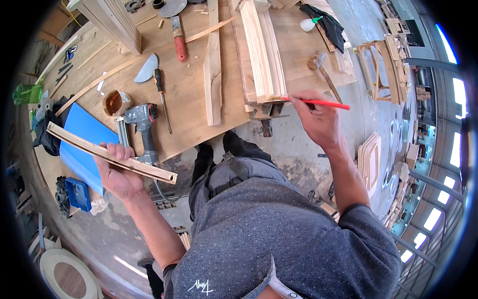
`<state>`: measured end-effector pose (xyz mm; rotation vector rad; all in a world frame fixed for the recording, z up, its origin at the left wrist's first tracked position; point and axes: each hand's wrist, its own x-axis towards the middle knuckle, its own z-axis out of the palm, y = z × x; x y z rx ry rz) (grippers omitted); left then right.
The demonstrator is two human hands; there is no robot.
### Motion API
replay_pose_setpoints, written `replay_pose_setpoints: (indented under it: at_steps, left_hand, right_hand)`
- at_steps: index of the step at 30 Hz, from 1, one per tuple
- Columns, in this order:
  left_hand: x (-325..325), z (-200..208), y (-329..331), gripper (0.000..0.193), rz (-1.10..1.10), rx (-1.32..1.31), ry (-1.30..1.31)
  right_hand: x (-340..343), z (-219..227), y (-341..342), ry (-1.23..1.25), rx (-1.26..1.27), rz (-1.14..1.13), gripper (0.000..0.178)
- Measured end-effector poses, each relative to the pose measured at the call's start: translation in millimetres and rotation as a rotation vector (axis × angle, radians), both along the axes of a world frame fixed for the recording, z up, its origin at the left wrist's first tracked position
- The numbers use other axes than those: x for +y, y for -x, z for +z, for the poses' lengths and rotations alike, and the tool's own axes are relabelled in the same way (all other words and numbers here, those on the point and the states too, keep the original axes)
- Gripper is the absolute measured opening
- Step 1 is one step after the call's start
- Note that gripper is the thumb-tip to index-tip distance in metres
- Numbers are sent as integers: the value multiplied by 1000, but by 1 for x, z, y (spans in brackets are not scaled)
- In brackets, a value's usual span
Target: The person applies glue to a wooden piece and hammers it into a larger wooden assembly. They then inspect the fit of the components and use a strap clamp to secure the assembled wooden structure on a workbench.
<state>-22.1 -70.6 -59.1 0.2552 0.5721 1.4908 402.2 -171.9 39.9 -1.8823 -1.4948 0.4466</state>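
My left hand (120, 177) is closed round a slim wooden strip (79, 141) with a groove along it and a hole near its right end. The strip is held up in front of the workbench's left side, tilted down to the right. A red pencil (326, 103) is pinched in my right hand (318, 122). Its tip end is at the near end of a pale grooved wooden piece (259, 55), by the bench's front edge. Below that end a dark metal vise (269, 112) sticks out from the bench.
A nail gun (143, 124), an open brown pot (117, 102), a screwdriver (159, 84) and a red-handled scraper (178, 40) lie on the workbench (191, 97). A mallet (318, 65) and a small glue bottle (308, 24) are at the right. Wooden frames (381, 70) stand beyond.
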Motion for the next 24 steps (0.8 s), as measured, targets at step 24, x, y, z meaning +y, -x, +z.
replay_pose_setpoints:
  at_steps: [24]
  left_hand:
    - [7, 0, -14, 32, 37, 45, 46]
  right_hand:
    - [16, 2, -25, 19, 211, -320, 15]
